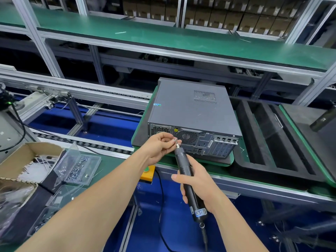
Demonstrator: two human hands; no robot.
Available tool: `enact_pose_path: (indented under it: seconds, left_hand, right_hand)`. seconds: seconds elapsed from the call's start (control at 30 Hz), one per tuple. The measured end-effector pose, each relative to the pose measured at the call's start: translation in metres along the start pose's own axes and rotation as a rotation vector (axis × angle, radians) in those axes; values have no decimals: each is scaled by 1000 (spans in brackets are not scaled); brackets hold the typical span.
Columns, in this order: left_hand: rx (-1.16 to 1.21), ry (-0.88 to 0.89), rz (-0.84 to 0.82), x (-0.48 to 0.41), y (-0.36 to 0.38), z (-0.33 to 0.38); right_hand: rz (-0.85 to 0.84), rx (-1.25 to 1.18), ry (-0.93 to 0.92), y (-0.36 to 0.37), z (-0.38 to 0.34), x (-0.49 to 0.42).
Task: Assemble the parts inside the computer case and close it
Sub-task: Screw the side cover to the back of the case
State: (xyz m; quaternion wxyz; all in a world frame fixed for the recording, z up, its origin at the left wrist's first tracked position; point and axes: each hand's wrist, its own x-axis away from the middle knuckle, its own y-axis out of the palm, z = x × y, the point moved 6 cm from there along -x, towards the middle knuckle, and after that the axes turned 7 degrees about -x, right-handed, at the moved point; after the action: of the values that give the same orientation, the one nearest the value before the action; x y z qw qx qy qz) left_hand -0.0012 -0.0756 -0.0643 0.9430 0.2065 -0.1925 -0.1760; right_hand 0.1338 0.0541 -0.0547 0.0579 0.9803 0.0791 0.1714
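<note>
A grey computer case (190,110) lies on its side on a green-edged pallet (229,161), its side panel closed and its rear ports facing me. My right hand (197,186) grips a black electric screwdriver (185,177) with its tip pointing up toward the case's rear. My left hand (160,147) pinches a small screw (175,140) at the screwdriver's bit, just in front of the rear fan grille (185,137).
A clear plastic box of screws (78,168) sits open at the left beside a cardboard box (23,164). Black foam trays (272,139) lie to the right of the case. A yellow button box (148,173) is under my left forearm. Roller conveyor rails run behind.
</note>
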Motion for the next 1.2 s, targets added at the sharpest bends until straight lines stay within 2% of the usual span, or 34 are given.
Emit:
enact_pose_path:
  seconds: [0.3, 0.43, 0.5, 0.63, 0.83, 0.9, 1.07, 1.2]
  left_hand:
    - [191, 16, -18, -9, -2, -6]
    - [177, 37, -18, -12, -2, -7]
    - [119, 70, -29, -12, -1, -4]
    - [-149, 178, -55, -8, 0, 7]
    - [-509, 210, -151, -4, 0, 25]
    - [-423, 176, -141, -4, -1, 26]
    - [29, -11, -50, -9, 4, 9]
    - [246, -49, 27, -12, 10, 2]
  right_hand:
    - [-23, 10, -16, 1, -10, -1]
    - [-20, 4, -8, 0, -11, 0]
    - [-19, 4, -6, -1, -11, 1]
    - [-36, -2, 14, -3, -11, 3]
    - [-97, -40, 66, -4, -7, 7]
    - [-83, -56, 41, -1, -7, 5]
    - [-15, -39, 23, 3, -9, -5]
    - [16, -23, -10, 2, -9, -8]
